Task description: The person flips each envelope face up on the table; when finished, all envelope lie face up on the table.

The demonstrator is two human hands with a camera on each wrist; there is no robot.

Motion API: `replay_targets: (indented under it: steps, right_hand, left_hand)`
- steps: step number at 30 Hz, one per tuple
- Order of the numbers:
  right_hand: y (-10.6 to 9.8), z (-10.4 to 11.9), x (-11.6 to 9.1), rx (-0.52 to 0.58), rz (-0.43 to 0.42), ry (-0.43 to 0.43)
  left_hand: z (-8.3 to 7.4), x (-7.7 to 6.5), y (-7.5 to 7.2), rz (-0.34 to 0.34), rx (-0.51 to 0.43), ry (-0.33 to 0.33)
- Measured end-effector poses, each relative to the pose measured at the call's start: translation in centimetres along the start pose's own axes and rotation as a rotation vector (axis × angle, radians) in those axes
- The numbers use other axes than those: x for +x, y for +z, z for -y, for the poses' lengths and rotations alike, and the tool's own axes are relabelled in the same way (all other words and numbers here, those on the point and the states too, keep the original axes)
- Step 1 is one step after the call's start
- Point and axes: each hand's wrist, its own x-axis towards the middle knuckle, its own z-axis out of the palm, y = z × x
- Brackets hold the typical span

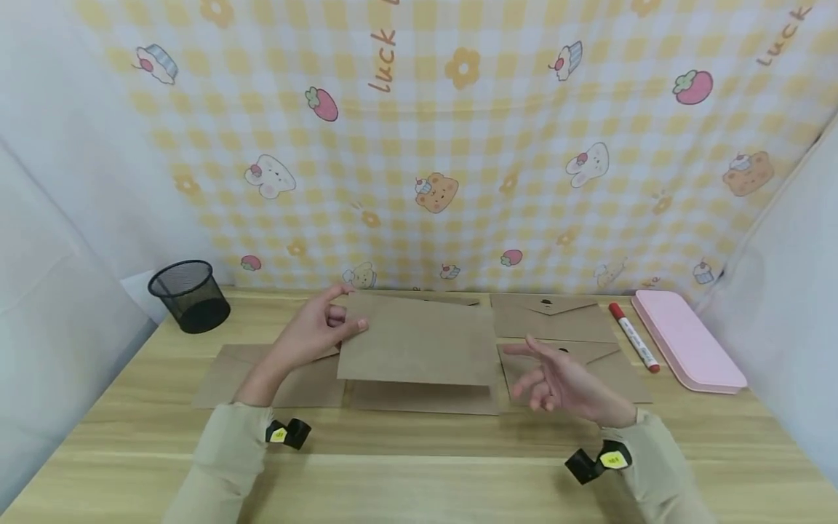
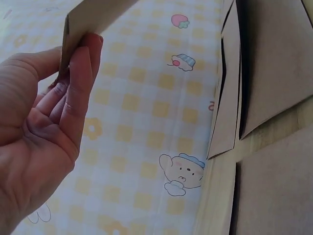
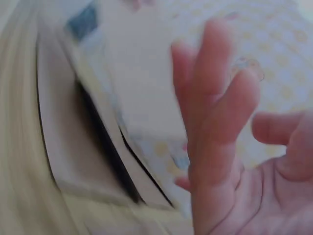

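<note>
In the head view my left hand pinches a brown kraft-paper envelope by its left edge, thumb in front. The envelope is raised above the table, its plain side towards me. The left wrist view has the same envelope between thumb and fingers of the left hand. My right hand hovers right of it, fingers spread and holding nothing. Blurred in the right wrist view, the right hand is apart from the envelope. Beneath the raised envelope lies another kraft envelope, partly covered.
More kraft envelopes lie around: one left, one right, one back right, one mostly hidden behind. A red marker and a pink case lie at the right. A black mesh pen holder stands back left.
</note>
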Motion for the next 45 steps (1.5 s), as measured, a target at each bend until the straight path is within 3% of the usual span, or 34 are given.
replay_targets:
  steps: [4, 7, 12, 18, 21, 25, 27, 29, 34, 36, 38, 40, 43, 45]
  right_hand:
    - [-0.3, -1.0, 1.1, 0.403, 0.212, -0.023]
    - [-0.3, -1.7, 2.1, 0.589, 0.276, -0.012]
    - [0.0, -1.9, 2.8, 0.723, 0.304, -0.002]
    - [0.4, -1.7, 2.9, 0.742, 0.305, -0.019]
    - [0.5, -1.4, 2.6, 0.708, 0.276, -0.098]
    - [0.4, -0.6, 2.0, 0.624, 0.207, -0.226]
    - [0.3, -0.2, 1.7, 0.564, 0.174, -0.283]
    - [0.4, 0.2, 1.4, 0.489, 0.141, -0.337]
    - [1.1, 0.7, 1.0, 0.196, 0.043, -0.420]
    - [1.4, 0.7, 0.9, 0.069, 0.010, -0.436]
    - [1.6, 0.7, 1.0, -0.052, 0.012, -0.463]
    - [1.8, 0.7, 0.9, -0.109, 0.002, -0.484]
    - [2.2, 0.6, 1.0, -0.245, -0.142, -0.452]
    - [2.6, 0.4, 1.2, -0.331, -0.274, -0.377]
  left_hand:
    - [-0.2, 0.2, 0.6, 0.051, 0.009, 0.035]
    - [-0.2, 0.2, 0.9, 0.071, 0.017, 0.052]
    - [-0.3, 0.0, 0.7, 0.041, -0.004, 0.036]
    - [-0.8, -0.1, 0.2, 0.029, 0.022, -0.025]
    - [-1.1, -0.3, -0.3, -0.045, 0.096, -0.044]
    - [-1.8, -0.8, -1.4, -0.240, 0.186, -0.099]
    - [-2.1, -1.0, -1.8, -0.270, 0.180, -0.136]
    - [-2.4, -1.1, -2.1, -0.193, 0.101, -0.157]
    - [-2.6, -0.7, -1.5, 0.198, -0.252, -0.185]
    - [-2.3, -0.5, -1.0, 0.262, -0.341, -0.211]
    - [-1.9, -0.3, -0.7, 0.277, -0.373, -0.221]
    - [-1.5, -0.3, -0.7, 0.246, -0.366, -0.228]
    - [-1.1, -0.4, -0.9, 0.190, -0.310, -0.223]
    - [-1.1, -0.5, -1.0, 0.138, -0.263, -0.233]
